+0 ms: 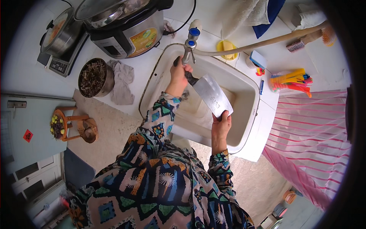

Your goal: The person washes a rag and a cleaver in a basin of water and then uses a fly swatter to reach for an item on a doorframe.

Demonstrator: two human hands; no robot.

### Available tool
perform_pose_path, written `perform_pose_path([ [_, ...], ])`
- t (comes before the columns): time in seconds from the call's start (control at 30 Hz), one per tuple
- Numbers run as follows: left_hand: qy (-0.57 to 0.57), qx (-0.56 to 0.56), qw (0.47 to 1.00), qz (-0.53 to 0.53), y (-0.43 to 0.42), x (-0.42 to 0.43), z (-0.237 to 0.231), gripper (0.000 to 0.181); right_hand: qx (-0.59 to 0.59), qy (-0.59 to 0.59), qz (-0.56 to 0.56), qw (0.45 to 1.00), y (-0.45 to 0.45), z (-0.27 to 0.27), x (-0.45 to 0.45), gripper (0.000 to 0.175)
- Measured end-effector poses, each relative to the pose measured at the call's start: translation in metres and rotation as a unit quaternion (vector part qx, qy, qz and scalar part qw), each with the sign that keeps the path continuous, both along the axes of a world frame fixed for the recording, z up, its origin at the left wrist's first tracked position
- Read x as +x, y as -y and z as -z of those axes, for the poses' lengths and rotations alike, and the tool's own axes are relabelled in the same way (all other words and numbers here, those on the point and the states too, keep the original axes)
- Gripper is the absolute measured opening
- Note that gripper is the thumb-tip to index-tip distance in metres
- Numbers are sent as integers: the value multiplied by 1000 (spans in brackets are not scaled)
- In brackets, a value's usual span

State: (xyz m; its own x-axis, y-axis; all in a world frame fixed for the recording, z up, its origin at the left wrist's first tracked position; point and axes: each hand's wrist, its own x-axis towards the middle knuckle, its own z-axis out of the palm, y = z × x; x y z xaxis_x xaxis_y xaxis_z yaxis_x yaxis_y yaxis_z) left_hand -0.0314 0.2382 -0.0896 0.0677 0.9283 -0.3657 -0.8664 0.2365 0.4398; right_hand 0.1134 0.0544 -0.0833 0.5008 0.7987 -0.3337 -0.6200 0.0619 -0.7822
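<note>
A Chinese cleaver with a broad metal blade is held over the white ceramic sink, slanting down to the right. My left hand grips its dark handle, just beneath the spout of the metal faucet. At the blade's far end, my right hand pinches a corner, thumb on the upper face. The fingers under the blade are mostly hidden. Wet-looking marks show on the blade near the right thumb. Whether water runs from the spout, I cannot tell.
Left of the sink are a grey cloth, a metal pot of dried plants and an electric pressure cooker. Behind it lies soap in a yellow dish. A hose leads right, above a cup of coloured balloons.
</note>
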Motion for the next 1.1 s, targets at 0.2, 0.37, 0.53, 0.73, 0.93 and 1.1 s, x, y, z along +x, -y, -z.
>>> perform_pose_path([
  [0.2,-346,61,919,-180,30,36,-4,25,55,28,34,997,2,-6,-18,30],
  [0.37,-199,42,969,-138,14,7,-13,16,35,18,18,999,15,0,-5,28],
  [0.53,-136,-52,988,-47,26,29,-24,16,39,-54,50,997,2,-3,-21,28],
  [0.73,-86,-19,996,-24,16,9,-14,13,38,-35,28,998,5,-1,-15,28],
  [0.93,-40,-47,996,67,4,-12,8,15,43,-15,13,999,4,5,-10,27],
  [1.1,-105,35,993,-40,13,-17,0,11,28,-30,16,999,-13,12,4,26],
])
